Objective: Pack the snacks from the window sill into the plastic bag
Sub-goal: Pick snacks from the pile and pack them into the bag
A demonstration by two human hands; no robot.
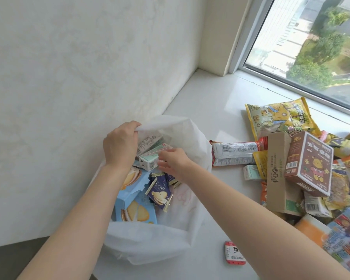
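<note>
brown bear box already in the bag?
No, the brown bear box sits on the snack pile on the window sill, to the right of the plastic bag.

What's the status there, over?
Left hand grips the plastic bag rim. Right hand inside, at a mint carton. Snack pile remains on sill.

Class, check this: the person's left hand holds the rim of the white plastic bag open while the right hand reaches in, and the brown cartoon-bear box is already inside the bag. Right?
One error. The brown cartoon-bear box is not in the white plastic bag; the head view shows it on the pile on the window sill. The left hand and right hand are as stated.
</note>
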